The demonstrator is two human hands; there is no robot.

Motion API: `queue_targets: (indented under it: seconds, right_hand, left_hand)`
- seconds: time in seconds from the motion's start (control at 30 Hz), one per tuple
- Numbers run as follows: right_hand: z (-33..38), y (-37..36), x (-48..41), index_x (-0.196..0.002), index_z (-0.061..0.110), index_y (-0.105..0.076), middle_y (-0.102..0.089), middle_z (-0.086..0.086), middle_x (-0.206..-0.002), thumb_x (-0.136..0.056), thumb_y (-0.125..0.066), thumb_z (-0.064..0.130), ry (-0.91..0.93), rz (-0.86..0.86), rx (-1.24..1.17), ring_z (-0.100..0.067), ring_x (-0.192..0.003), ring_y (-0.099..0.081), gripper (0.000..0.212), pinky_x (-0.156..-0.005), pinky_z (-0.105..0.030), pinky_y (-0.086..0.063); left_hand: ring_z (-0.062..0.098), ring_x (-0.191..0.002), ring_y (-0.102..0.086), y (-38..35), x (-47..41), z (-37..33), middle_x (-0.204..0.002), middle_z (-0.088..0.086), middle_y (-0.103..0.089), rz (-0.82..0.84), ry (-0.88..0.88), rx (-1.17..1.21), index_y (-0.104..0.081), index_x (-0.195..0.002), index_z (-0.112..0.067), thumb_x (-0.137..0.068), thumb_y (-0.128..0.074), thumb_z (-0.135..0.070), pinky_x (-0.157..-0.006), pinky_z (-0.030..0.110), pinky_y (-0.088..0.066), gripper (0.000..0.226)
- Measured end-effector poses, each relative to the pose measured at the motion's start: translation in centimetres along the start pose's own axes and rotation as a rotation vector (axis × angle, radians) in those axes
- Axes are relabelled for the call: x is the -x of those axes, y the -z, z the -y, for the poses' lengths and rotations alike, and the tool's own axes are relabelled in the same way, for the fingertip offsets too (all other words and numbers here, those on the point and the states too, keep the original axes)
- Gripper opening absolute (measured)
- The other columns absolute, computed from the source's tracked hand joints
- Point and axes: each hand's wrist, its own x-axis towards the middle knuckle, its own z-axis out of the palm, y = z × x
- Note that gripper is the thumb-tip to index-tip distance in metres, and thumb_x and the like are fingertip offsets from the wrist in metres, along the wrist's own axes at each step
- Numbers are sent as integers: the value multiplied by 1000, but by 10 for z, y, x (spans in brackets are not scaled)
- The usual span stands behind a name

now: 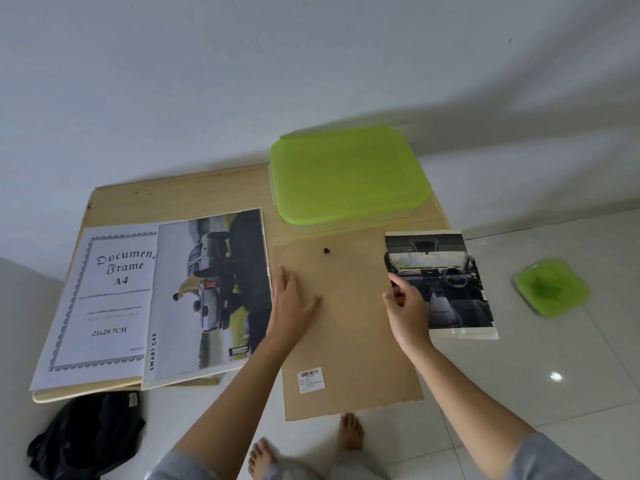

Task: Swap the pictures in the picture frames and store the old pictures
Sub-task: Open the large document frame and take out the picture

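A white "Document Frame A4" insert sheet (104, 299) and truck photo (214, 292) lie left; the left hand (291, 303) presses flat, empty, on the brown fibreboard frame backing (346, 323). The right hand (408, 306) pinches the car-interior photo (440, 278); storing it in the green-lidded box (346, 174) likely follows.

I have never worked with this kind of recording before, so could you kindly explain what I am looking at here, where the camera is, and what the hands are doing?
There is no machine: one wide-angle camera sits on a person's head, looking down at their bare hands. A low wooden table stands against a wall. The left hand lies flat on a brown backing board, which juts over the table's near edge. The right hand pinches the left edge of a car interior photo. To the left lie a pickup truck picture and a "Document Frame A4" sheet. A box with a green lid stands behind the board. On the floor are a small green lid and a black bag.
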Motion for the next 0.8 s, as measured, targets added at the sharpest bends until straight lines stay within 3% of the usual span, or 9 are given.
queue_targets:
  seconds: [0.1, 0.3, 0.5, 0.63, 0.8]
  right_hand:
    - [6, -7, 0, -135, 13, -45, -48, -10, -116, -94, -48, 10, 22, 64, 97, -8, -80, -48, 42, -65, -2, -35]
    - [-3, -2, -4, -131, 3, -49, -54, -10, -115, -90, -50, 3, 168, 139, 277, -22, -111, -48, 40, -94, -23, -35]
    - [-26, 17, -15, -124, 7, -56, -53, -12, -123, -86, -58, 11, 237, -5, 518, -30, -118, -43, 38, -96, -40, -40]
    - [-34, 23, -23, -125, 9, -55, -50, -15, -128, -85, -62, 21, 264, 23, 634, -34, -120, -44, 43, -93, -50, -43]
    - [-42, 35, -29, -126, 11, -55, -50, -12, -131, -85, -63, 18, 299, 67, 604, -32, -122, -43, 42, -97, -49, -40]
  left_hand:
    - [23, -144, 9, -5, 1, -1, -157, 8, 7, 31, -89, -154, -12, -147, -9, -91, -48, -47, -117, 37, -3, 77]
    - [26, -141, 24, -16, 3, 6, -154, 6, 23, 106, -138, -394, 8, -149, -19, -88, -33, -65, -114, 40, 12, 86]
    - [25, -139, 29, -18, 2, 10, -153, 5, 27, 132, -150, -447, 12, -148, -20, -85, -32, -70, -113, 39, 15, 92]
    - [23, -137, 30, -21, -1, 11, -153, 5, 27, 133, -154, -450, 13, -147, -21, -69, -15, -83, -112, 39, 16, 103]
    - [23, -139, 28, -20, -7, 7, -153, 4, 25, 142, -161, -444, 10, -148, -22, -82, -34, -73, -113, 39, 15, 95]
